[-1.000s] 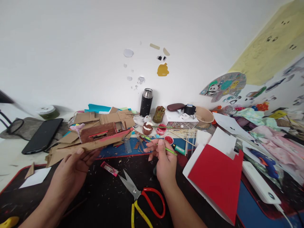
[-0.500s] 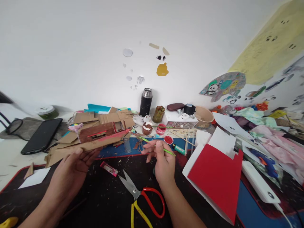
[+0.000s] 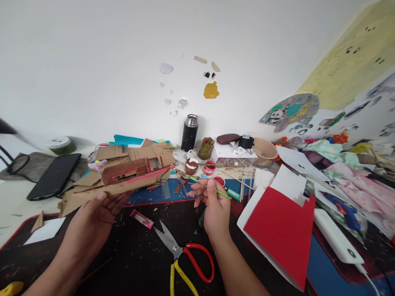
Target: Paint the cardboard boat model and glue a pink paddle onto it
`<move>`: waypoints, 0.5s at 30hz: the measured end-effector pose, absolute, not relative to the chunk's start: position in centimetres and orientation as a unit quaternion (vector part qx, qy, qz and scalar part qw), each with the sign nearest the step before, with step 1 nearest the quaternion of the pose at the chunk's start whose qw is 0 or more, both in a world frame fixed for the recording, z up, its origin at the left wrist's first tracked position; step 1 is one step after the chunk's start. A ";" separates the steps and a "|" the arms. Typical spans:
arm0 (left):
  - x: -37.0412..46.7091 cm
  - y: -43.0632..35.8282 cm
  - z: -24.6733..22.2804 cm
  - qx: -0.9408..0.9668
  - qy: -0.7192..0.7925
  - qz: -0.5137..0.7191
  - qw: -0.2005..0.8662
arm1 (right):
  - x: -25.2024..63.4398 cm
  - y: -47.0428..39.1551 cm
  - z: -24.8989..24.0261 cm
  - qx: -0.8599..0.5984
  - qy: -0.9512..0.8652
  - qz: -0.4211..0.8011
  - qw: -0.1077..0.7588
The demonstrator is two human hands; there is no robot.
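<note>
My left hand [image 3: 95, 218] grips the near edge of a cardboard model [image 3: 132, 183], thumb on top and fingers underneath. The model carries a brown-painted box part [image 3: 125, 172], and a pink-red strip of paint runs along its base. Between the thumb and fingers of my right hand [image 3: 214, 205] is a thin green paintbrush [image 3: 220, 192]. Its tip points left, close to the model's right end; whether it touches I cannot tell. Just beyond stand a jar of brown paint [image 3: 191, 166] and a pot of red paint [image 3: 209, 167], with a red-filled lid [image 3: 219, 181] nearer my right hand.
Scissors [image 3: 175, 250] lie blades-up on the black mat, beside a small pink case [image 3: 141, 219]. A red folded card [image 3: 279, 234] is at right, near a white power strip [image 3: 339, 236]. A black thermos [image 3: 189, 133] stands by the wall; a phone [image 3: 54, 176] lies left.
My right hand has shifted slightly right and up with the paintbrush, and the brush tip has moved right a little. My left hand and the cardboard model have hardly moved.
</note>
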State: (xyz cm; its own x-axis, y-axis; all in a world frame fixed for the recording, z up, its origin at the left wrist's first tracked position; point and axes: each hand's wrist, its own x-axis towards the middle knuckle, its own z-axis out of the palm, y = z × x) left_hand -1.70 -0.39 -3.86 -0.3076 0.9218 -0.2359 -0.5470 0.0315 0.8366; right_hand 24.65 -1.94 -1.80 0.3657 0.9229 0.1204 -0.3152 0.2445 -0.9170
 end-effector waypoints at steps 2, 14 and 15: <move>-1.7 -0.4 -3.8 0.210 0.459 0.667 0.548 | 24.7 -2.0 -1.9 -0.423 -0.353 0.437 0.711; -1.9 -0.5 -4.4 0.216 0.457 0.670 0.544 | 24.6 -2.0 -1.8 -0.431 -0.365 0.445 0.695; -1.9 -0.5 -4.4 0.214 0.457 0.671 0.543 | 24.6 -1.9 -1.8 -0.430 -0.362 0.443 0.698</move>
